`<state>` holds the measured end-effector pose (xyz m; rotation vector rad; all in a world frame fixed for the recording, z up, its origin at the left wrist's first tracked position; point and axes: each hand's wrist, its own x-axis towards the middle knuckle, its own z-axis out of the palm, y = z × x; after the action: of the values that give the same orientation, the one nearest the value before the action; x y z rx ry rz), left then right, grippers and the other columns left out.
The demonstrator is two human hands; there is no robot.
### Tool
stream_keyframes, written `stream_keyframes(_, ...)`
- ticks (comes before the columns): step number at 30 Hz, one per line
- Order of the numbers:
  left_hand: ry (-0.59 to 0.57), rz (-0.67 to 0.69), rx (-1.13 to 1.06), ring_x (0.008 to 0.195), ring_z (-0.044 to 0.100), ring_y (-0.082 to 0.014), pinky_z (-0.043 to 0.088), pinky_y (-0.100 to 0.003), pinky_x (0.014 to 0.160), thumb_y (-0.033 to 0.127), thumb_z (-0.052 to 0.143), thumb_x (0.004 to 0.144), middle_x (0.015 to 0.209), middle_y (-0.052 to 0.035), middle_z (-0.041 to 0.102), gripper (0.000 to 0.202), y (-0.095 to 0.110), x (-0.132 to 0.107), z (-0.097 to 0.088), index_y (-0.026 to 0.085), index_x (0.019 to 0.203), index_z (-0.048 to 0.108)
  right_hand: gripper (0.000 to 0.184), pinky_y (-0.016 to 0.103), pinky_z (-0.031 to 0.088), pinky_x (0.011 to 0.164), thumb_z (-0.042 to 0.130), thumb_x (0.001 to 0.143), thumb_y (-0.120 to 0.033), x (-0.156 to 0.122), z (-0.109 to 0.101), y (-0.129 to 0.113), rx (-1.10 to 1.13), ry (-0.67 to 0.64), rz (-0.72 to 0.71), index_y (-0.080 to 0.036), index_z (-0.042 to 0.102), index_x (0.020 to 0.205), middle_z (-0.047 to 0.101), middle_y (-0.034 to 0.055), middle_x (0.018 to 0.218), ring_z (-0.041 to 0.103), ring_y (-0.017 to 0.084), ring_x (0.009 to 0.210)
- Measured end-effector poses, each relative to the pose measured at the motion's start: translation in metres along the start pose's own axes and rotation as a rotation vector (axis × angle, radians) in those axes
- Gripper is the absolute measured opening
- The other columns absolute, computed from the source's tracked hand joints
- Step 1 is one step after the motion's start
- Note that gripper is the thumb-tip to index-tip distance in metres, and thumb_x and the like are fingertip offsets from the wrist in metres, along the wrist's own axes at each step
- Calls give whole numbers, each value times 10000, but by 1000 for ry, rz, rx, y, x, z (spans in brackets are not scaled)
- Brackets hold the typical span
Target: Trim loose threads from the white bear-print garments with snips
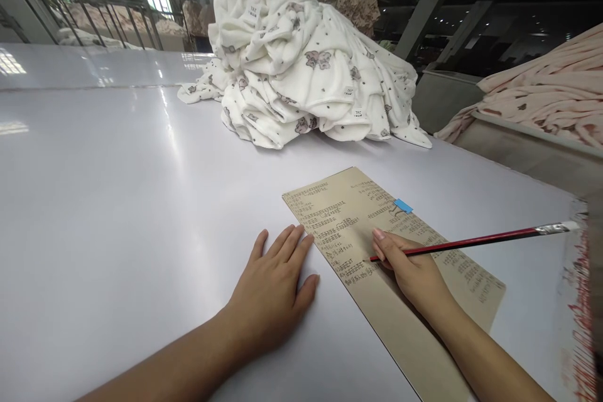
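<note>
A red and black pencil (471,242) is pinched in my right hand (414,270), its tip against a tan sheet of cardboard (396,326). Handwritten lines and tally-like marks cover much of the sheet, and a small blue sticker (404,205) sits near its right edge. My left hand (277,282) lies flat on the white table (117,232) with fingers spread, the fingertips at the cardboard's left edge. Part of the writing is hidden beneath my right hand.
A heap of white fleece fabric (301,69) with grey-brown bear prints and 2XL labels sits at the table's far side. Pink printed fabric (546,94) fills a bin at the right. Red scribbles (581,326) mark the table's right edge. Metal rails (94,0) stand behind.
</note>
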<state>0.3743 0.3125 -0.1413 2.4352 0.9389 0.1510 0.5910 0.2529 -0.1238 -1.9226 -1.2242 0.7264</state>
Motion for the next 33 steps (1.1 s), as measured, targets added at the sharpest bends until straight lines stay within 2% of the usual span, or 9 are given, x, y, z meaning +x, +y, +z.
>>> stream_keyframes(14, -1, 5, -5, 1377, 209, -242, 114, -547, 1123, 430, 278, 938, 1494, -29, 223, 536, 0, 0, -1, 214, 1428, 255, 469, 256, 280, 527, 425, 879, -528, 0, 0, -1, 2, 0, -3, -221, 341, 534, 269, -80, 523, 300, 99, 493)
stream_keyframes(24, 6, 1, 3, 1377, 207, -240, 108, -547, 1124, 437, 270, 937, 1494, -28, 228, 539, 0, -1, 1, 219, 1429, 248, 477, 262, 354, 558, 439, 866, -536, -1, 2, 1, 37, -16, 7, -223, 319, 528, 268, -84, 529, 308, 94, 491)
stream_keyframes(33, 24, 6, -5, 1372, 223, -242, 117, -533, 1128, 435, 274, 940, 1490, -30, 244, 529, 0, -2, 2, 225, 1425, 262, 507, 246, 264, 495, 452, 847, -561, -1, 2, -3, 11, -6, -12, -225, 291, 503, 265, -84, 501, 278, 88, 467)
